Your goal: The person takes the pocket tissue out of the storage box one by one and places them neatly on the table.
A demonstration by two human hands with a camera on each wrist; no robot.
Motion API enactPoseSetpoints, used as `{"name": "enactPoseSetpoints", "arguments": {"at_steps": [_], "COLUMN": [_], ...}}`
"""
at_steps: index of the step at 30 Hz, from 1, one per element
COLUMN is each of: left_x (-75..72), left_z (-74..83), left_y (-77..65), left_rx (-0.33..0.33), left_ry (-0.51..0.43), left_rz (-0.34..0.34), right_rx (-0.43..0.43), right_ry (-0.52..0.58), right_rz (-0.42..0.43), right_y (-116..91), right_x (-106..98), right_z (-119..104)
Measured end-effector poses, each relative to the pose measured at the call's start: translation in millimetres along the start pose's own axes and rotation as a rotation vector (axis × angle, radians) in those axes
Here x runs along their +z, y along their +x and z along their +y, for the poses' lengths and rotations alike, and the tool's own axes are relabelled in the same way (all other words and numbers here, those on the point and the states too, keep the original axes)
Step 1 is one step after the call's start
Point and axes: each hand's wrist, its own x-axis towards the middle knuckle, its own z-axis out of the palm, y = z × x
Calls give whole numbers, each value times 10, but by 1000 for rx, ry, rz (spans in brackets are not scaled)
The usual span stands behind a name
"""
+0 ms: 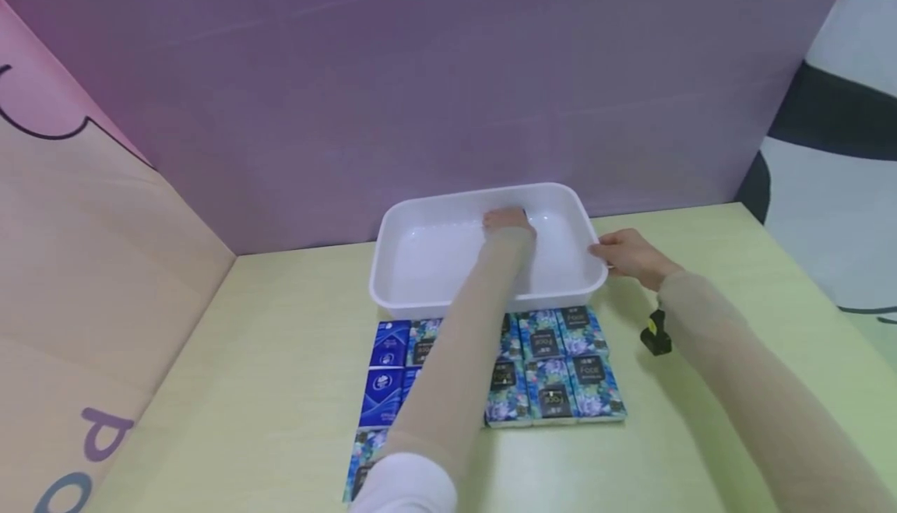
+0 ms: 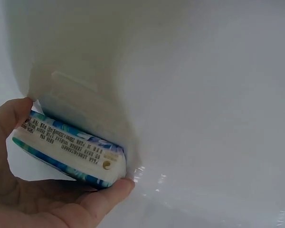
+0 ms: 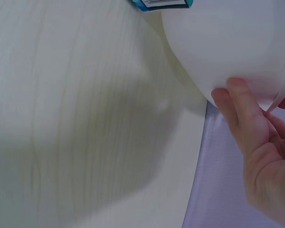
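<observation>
A white plastic tub [image 1: 437,256] stands at the back of the table. My left hand [image 1: 509,219] reaches inside it, toward its right part. In the left wrist view that hand grips a small floral tissue pack [image 2: 71,151] by its ends, close to the tub's white surface; the head view mostly hides this pack. My right hand [image 1: 633,256] holds the tub's right rim, thumb at the rim and fingers against the outer wall [image 3: 223,52]. In front of the tub lie rows of floral tissue packs [image 1: 550,388] and blue packs [image 1: 381,396], partly hidden by my left forearm.
The pale wood-grain table [image 1: 280,342] extends to both sides of the tub. A purple backdrop [image 1: 448,93] rises behind it, with printed panels [image 1: 91,279] at the left and right. A small black object [image 1: 656,334] hangs under my right wrist.
</observation>
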Motion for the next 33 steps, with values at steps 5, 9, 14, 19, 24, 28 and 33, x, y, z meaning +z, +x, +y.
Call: {"name": "enactPoseSetpoints", "arguments": {"at_steps": [5, 9, 14, 19, 24, 28, 33], "left_x": [47, 86, 15, -127, -274, -357, -545], "left_z": [-43, -103, -158, -167, -265, -357, -462], "left_y": [42, 69, 43, 89, 71, 72, -16], "left_rx": [30, 71, 137, 183, 225, 258, 343], "left_ry": [-17, -77, -89, -46, -103, -111, -69], "left_rz": [26, 14, 32, 41, 20, -4, 6], "right_rx": [9, 10, 12, 13, 9, 12, 5], "right_ry": [-6, -6, -11, -18, -23, -27, -50], "right_rz": [1, -4, -6, -4, 2, -1, 5], "right_y": [4, 22, 49, 69, 122, 176, 242], "right_x": [4, 6, -7, -42, -63, -64, -79], "right_z": [-15, -17, -9, 1, 10, 13, 6]}}
